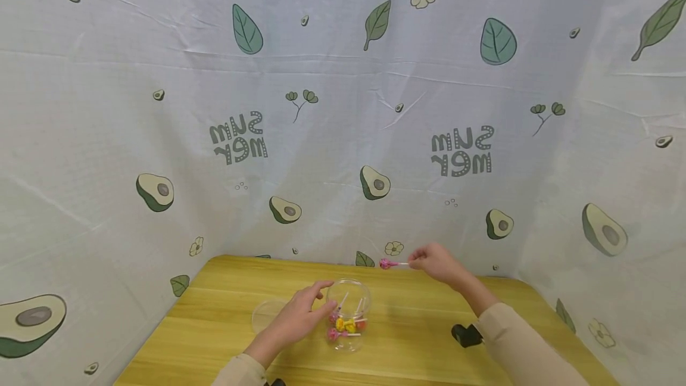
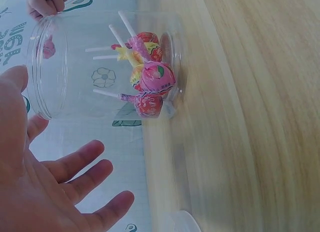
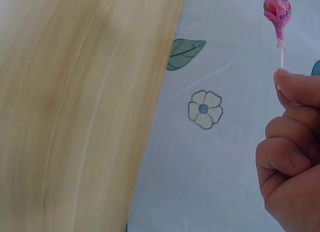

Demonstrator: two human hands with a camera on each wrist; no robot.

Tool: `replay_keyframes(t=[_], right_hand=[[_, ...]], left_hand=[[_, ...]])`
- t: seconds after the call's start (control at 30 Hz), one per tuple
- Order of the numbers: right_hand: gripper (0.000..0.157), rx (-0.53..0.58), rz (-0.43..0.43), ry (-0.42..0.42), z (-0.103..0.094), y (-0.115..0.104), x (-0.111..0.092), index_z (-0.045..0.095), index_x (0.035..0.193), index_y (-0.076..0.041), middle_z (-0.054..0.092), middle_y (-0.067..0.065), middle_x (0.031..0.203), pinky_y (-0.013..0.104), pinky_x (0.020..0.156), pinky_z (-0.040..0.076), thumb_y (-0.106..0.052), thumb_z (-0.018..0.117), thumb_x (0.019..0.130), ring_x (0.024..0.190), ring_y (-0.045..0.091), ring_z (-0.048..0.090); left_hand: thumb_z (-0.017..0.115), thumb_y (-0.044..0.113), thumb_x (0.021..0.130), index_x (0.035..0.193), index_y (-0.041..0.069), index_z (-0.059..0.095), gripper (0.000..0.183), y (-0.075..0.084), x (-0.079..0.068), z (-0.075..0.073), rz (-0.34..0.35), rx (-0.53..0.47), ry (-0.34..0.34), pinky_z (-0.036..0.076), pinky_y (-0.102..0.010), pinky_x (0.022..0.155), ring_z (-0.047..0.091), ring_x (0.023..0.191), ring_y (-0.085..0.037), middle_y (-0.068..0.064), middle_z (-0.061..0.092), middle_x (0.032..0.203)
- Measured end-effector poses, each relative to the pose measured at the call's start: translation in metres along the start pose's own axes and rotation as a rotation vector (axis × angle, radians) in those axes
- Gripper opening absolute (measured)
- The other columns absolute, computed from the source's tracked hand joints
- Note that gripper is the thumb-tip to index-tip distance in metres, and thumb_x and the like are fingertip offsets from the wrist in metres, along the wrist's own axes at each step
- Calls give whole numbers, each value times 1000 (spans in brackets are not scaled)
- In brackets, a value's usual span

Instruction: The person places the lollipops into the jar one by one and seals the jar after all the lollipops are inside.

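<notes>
R hand (image 3: 292,152) w/ part-hidden lolly stick (image 3: 281,59)

Three views: one from the head, two close in at the wrists.
From the head we look forward and down over the wooden table (image 1: 418,320) to the avocado-print curtain (image 1: 343,76), farthest off; from the left wrist we see the clear plastic jar (image 2: 80,71) near and sideways, shared with the head; from the right wrist, also rolled, we face the right hand (image 3: 292,147) and pink-wrapped lollipop (image 3: 277,12), common to all three.
</notes>
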State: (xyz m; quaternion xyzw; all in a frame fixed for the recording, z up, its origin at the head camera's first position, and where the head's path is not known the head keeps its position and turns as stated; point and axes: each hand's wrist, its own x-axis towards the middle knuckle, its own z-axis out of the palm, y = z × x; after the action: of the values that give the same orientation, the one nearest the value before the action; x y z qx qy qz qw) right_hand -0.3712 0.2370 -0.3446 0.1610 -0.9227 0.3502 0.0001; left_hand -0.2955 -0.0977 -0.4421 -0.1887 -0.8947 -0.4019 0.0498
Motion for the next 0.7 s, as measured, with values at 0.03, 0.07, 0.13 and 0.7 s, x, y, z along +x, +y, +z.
replay_keyframes(t=[0.03,0.07,0.13,0.7], right_hand=[[14,3,-7,-5,0,-2,0,73,97,1,70,9,96,38,75,47,-10,64,96,85,20,55],[14,0,-18,-8,1,-4,1,73,97,1,70,8,94,37,73,47,-10,64,96,82,20,55],[14,7,-35,-22,2,-8,3,72,97,2,68,10,92,34,69,43,-9,64,95,77,18,51],[8,-81,-140,-120,11,-40,16,72,87,-2,67,11,83,32,67,43,-5,67,92,73,17,51]], left_hand=[[49,60,100,147,25,48,59,0,0,0,0,0,0,48,-59,92,56,121,-34,-10,61,130],[49,60,100,147,25,48,59,0,0,0,1,0,1,48,-60,93,56,122,-34,-11,61,131],[49,60,100,147,25,48,59,0,0,0,-1,-1,2,48,-60,93,56,122,-34,-11,61,132],[49,59,100,147,24,48,58,1,-1,-1,6,-6,3,48,-60,92,56,121,-32,-10,61,131]])
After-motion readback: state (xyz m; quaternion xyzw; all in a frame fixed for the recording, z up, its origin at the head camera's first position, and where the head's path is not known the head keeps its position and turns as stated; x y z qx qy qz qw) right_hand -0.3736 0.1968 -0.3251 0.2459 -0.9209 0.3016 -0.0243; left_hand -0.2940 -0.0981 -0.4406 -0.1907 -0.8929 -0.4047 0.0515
